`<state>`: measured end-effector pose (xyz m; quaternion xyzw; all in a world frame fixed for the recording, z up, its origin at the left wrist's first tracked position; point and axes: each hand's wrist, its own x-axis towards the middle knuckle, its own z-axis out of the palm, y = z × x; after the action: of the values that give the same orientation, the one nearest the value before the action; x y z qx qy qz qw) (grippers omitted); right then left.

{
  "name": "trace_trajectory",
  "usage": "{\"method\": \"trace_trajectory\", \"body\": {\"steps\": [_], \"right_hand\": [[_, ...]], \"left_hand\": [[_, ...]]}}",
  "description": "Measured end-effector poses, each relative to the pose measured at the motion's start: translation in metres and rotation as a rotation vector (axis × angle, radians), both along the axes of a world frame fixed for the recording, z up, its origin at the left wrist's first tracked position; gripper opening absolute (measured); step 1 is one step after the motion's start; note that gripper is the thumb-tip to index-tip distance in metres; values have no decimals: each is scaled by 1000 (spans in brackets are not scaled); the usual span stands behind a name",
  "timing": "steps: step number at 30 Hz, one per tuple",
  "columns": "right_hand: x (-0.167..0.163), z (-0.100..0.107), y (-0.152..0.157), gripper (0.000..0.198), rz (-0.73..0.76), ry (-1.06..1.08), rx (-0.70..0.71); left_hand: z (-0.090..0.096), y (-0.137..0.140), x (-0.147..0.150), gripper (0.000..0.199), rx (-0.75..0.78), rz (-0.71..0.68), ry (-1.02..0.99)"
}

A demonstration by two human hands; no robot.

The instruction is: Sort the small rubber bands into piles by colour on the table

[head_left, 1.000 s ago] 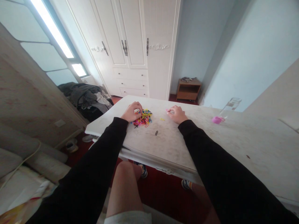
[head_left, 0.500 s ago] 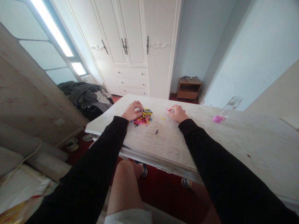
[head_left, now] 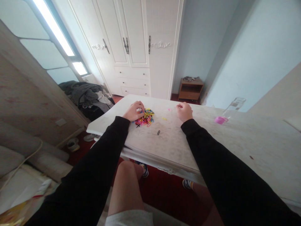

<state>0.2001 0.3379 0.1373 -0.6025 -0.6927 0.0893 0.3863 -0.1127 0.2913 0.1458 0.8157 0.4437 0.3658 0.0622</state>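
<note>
left hand [head_left: 134,111] curled at the band pile [head_left: 148,116], seemingly to pick or steady, right hand [head_left: 184,112] curled near the pink band [head_left: 169,110], can't tell if either grips anything; yellow band [head_left: 164,119] and black band [head_left: 158,132] lie apart on the table [head_left: 169,149], probably to separate colours

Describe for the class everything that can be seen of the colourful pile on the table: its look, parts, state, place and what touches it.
The colourful pile is a loose, tangled heap of many small, thin pieces, with yellow, pink, red, blue and black among them. They look like little elastic bands, though they are too small to count. It lies on the white table, spread low with ragged edges. The left hand curls against its left side, covering part of it; whether the fingers grip any piece cannot be told.
</note>
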Motion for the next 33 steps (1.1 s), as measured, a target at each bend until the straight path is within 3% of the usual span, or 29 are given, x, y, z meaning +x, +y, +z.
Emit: {"method": "trace_trajectory", "body": {"steps": [9,20,24,30,33], "right_hand": [[-1,0,-1,18,15,16,4],[-3,4,-4,19,79,8,27],[-13,13,-18,22,203,-22,67],[-47,20,-55,31,644,-217,145],[-60,20,-67,37,719,-263,127]], "left_hand": [[5,-5,0,8,49,4,-83],[6,-8,7,13,131,124,-152],[7,-9,9,12,159,130,-183],[6,-8,11,14,217,103,-207],[5,-9,12,14,235,80,-193]]}}
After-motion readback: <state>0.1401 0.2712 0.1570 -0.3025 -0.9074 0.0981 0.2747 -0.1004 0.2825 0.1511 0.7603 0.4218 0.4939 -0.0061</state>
